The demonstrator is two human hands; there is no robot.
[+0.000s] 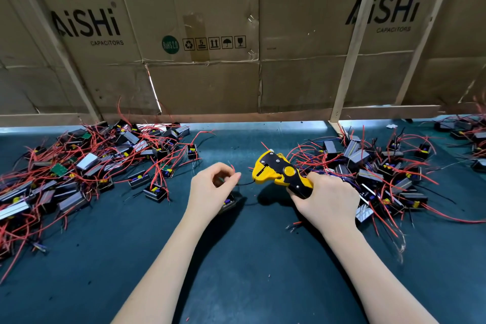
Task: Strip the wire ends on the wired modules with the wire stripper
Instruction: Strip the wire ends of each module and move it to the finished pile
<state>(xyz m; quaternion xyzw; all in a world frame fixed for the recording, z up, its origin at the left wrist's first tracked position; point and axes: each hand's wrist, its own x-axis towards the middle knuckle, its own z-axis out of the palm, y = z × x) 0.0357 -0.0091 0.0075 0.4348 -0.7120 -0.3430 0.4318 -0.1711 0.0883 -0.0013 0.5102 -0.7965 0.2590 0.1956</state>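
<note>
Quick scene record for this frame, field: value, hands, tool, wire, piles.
left hand: pinches a black wire, module under it
right hand: grips the wire stripper by its handles
stripper head: at the black wire's end, pointing left
left pile: wired modules, red leads
right pile: wired modules, red and black leads
surface: dark green mat
backdrop: AiSHi cardboard cartons
</note>
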